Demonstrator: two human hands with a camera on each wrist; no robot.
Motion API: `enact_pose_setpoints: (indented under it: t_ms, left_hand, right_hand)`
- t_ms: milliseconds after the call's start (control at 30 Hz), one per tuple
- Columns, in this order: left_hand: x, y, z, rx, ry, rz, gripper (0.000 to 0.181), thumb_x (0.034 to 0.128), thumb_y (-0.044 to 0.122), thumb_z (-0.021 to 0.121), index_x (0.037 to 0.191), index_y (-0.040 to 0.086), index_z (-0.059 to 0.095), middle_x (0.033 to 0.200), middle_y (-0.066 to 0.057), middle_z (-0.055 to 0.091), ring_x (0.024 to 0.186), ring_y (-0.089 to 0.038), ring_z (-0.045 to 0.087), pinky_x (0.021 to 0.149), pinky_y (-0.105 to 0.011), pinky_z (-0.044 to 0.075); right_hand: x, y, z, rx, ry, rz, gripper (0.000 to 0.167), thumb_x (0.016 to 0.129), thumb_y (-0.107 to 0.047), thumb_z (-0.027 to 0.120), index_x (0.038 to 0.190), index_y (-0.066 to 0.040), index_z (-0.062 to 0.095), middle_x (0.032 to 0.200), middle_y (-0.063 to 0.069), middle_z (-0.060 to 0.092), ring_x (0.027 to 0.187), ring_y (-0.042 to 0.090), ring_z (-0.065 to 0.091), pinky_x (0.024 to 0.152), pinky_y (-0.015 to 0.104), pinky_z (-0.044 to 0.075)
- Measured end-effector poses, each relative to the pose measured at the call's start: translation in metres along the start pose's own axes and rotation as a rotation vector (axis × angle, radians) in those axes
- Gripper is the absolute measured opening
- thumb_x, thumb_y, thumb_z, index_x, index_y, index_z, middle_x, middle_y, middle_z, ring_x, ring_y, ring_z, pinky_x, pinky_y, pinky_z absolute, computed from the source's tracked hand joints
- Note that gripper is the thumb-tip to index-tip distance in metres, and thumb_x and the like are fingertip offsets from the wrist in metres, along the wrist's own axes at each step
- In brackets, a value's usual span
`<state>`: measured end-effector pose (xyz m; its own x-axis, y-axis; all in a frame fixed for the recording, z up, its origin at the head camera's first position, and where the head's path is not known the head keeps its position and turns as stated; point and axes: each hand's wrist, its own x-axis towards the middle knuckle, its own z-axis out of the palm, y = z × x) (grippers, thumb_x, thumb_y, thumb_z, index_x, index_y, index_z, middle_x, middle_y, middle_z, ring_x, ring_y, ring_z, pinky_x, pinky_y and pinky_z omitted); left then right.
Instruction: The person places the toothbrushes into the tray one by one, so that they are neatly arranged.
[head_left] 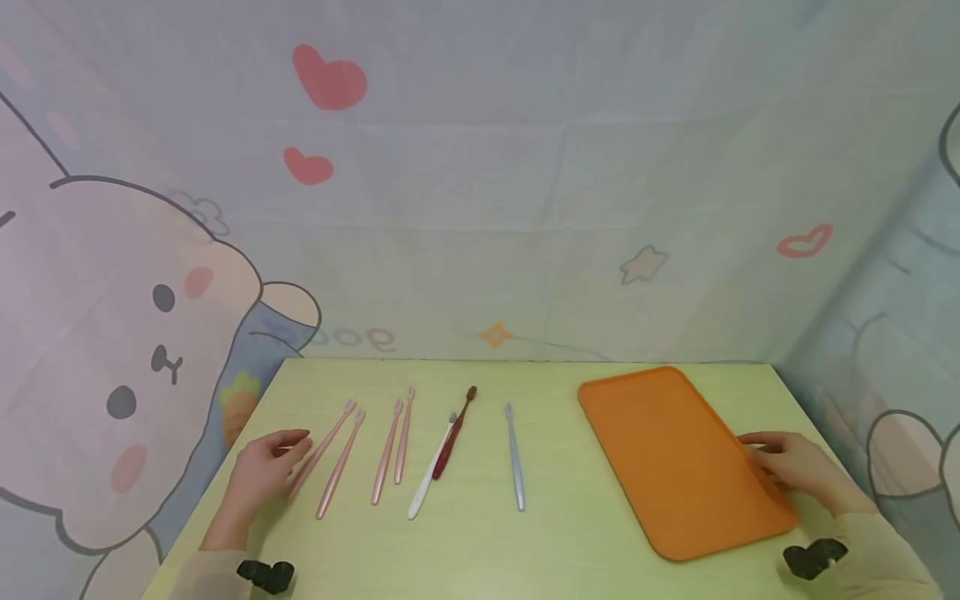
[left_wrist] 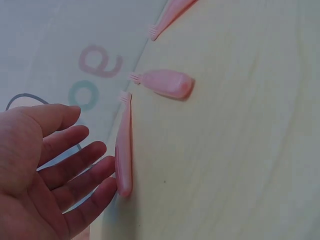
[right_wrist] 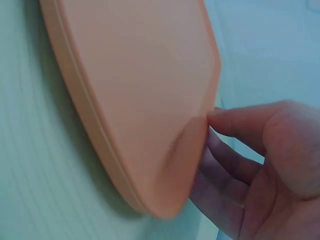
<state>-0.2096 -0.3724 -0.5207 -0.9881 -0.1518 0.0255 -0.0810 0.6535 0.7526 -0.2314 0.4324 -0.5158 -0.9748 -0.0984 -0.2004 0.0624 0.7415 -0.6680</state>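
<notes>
My left hand (head_left: pixel 262 467) is beside the leftmost pink toothbrush (head_left: pixel 322 450), its fingers loosely extended and holding nothing. In the left wrist view the fingertips of the left hand (left_wrist: pixel 65 170) are right against or very near a pink toothbrush (left_wrist: pixel 124 150). Several pink toothbrushes lie on the left of the table, bristle ends away from me. At the far right, my right hand (head_left: pixel 802 471) grips the side rim of an orange tray (head_left: pixel 682 467). The right wrist view has the thumb of the right hand (right_wrist: pixel 270 160) on the rim, the other fingers partly hidden behind the tray wall.
A white toothbrush (head_left: pixel 431 471) lies touching or close to a dark red toothbrush (head_left: pixel 454 437) mid-table. Right of them is a light blue toothbrush (head_left: pixel 516 462). The pale yellow-green table (head_left: pixel 555 542) ends at a printed curtain (head_left: pixel 480 183) behind.
</notes>
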Motion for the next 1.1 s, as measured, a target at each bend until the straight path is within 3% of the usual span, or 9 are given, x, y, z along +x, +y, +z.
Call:
enact_pose_setpoints:
  t_ms: [167, 433, 600, 800, 1100]
  left_hand:
    - [0.001, 0.001, 0.001, -0.044, -0.012, -0.006, 0.047, 0.1065, 0.029, 0.07, 0.138, -0.005, 0.068, 0.127, -0.022, 0.072, 0.095, -0.02, 0.073, 0.072, -0.026, 0.06]
    - [0.004, 0.003, 0.004, -0.132, -0.073, -0.009, 0.044, 0.1024, 0.015, 0.073, 0.136, -0.012, 0.065, 0.112, -0.021, 0.073, 0.088, -0.021, 0.072, 0.069, -0.03, 0.063]
    - [0.005, -0.002, 0.005, -0.103, -0.072, -0.008, 0.038, 0.0981, 0.008, 0.076, 0.129, -0.013, 0.068, 0.104, -0.016, 0.073, 0.082, -0.019, 0.07, 0.065, -0.028, 0.061]
    - [0.007, -0.002, 0.008, -0.051, -0.087, -0.039, 0.035, 0.0925, 0.009, 0.08, 0.119, -0.012, 0.072, 0.091, -0.009, 0.075, 0.072, -0.018, 0.067, 0.059, -0.029, 0.057]
    - [0.01, 0.008, 0.009, 0.034, -0.128, -0.022, 0.033, 0.0905, 0.012, 0.082, 0.114, -0.009, 0.076, 0.086, -0.006, 0.076, 0.07, -0.018, 0.067, 0.06, -0.032, 0.057]
  right_hand:
    - [-0.001, -0.007, 0.013, 0.217, -0.089, 0.027, 0.055, 0.107, -0.013, 0.065, 0.149, 0.016, 0.046, 0.122, 0.026, 0.07, 0.093, 0.021, 0.07, 0.073, 0.04, 0.065]
    - [-0.005, -0.01, 0.032, 0.358, -0.168, -0.048, 0.063, 0.106, -0.015, 0.069, 0.154, 0.015, 0.041, 0.137, 0.031, 0.062, 0.1, 0.011, 0.07, 0.076, 0.04, 0.066]
    - [-0.006, -0.012, 0.046, 0.426, -0.201, -0.074, 0.066, 0.107, -0.018, 0.069, 0.156, 0.015, 0.039, 0.145, 0.035, 0.056, 0.105, 0.011, 0.071, 0.081, 0.042, 0.065]
    - [-0.009, -0.013, 0.053, 0.476, -0.198, -0.044, 0.069, 0.106, -0.017, 0.069, 0.158, 0.014, 0.036, 0.142, 0.025, 0.063, 0.105, 0.01, 0.071, 0.083, 0.042, 0.065]
    - [-0.017, -0.02, 0.056, 0.542, -0.161, 0.011, 0.07, 0.105, -0.016, 0.071, 0.159, 0.013, 0.036, 0.138, 0.013, 0.068, 0.105, 0.006, 0.07, 0.085, 0.04, 0.065]
